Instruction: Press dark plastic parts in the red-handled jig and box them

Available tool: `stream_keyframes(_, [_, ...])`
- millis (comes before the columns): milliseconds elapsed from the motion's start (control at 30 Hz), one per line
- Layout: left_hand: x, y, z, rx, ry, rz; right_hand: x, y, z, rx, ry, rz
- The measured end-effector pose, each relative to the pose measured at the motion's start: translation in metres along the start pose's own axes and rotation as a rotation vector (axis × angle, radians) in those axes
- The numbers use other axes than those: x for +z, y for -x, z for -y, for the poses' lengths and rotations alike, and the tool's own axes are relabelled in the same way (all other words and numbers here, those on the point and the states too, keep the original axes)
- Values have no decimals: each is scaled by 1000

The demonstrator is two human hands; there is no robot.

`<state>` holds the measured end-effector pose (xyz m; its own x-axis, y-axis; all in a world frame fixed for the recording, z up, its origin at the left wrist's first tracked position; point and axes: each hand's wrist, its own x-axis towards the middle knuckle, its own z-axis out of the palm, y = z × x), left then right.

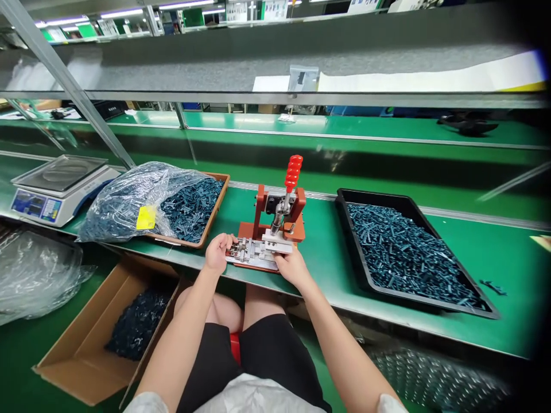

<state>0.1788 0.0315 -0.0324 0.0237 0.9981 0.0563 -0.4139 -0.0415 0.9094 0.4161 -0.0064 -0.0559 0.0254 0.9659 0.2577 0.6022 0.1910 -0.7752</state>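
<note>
The left hand [218, 253] is curling its fingers [228, 241] over the end of a metal jig plate [253, 255], while the right hand [291, 268] is pressing against the plate's near edge; whether either pinches a part, the view cannot tell. The plate is sitting under a red-handled toggle press [279, 212] on the worktop [318, 269]. Fingers beneath it are risking a crush if the handle comes down. Farther right, a black tray [379, 196] is holding loose blue-green parts [400, 252].
</note>
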Motion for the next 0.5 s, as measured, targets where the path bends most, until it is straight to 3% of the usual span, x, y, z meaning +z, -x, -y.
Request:
stream_keyframes(167, [3,-3,2,-20,36,-14,3,-3,-3,3,-31,27])
stream_keyframes(300, [13,-1,5,79,-86,-125,0,2,3,-90,29,-30])
stream_keyframes(400, [16,30,8,169,-314,-339,-6,21,3,-206,81,-163])
stream_keyframes(500, [18,93,34,252,-406,-495,-4,53,-12,-250,98,-250])
